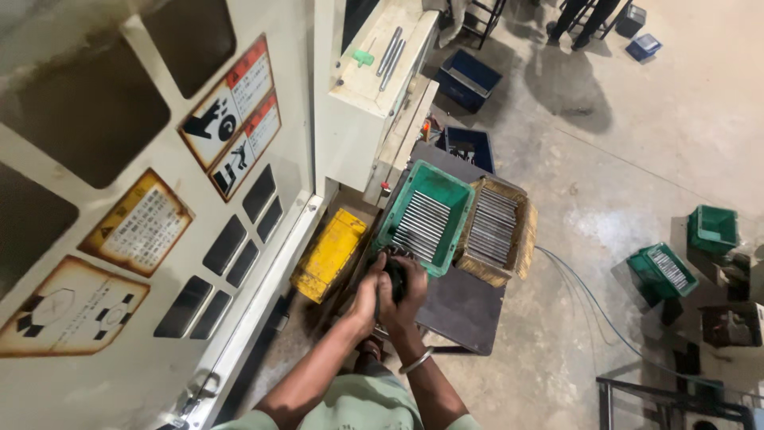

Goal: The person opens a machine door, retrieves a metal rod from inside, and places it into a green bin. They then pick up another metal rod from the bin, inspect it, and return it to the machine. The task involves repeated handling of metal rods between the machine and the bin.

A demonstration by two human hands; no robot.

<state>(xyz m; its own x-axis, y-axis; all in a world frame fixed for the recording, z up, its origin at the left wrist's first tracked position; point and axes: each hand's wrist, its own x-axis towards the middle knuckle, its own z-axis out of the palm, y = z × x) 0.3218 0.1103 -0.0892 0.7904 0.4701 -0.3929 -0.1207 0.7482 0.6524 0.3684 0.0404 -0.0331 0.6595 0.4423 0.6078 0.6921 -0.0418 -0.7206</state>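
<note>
Both my hands meet in front of me around a small dark object (395, 278), held just below the near edge of a green plastic crate (464, 191). My left hand (368, 293) wraps it from the left, my right hand (407, 293), with a metal bangle on the wrist, from the right. What the dark object is I cannot make out. The green crate holds several shiny metal rods laid side by side. Beside it on the right, a tan crate (525, 232) also holds rods. Both crates rest on a dark low table (465, 310).
A large cream machine panel with warning labels (143, 215) fills the left. A yellow box (328, 253) lies at its foot. Blue bins (469, 78) stand behind, more green crates (662, 271) on the concrete floor at right. A person's legs (585, 20) are far back.
</note>
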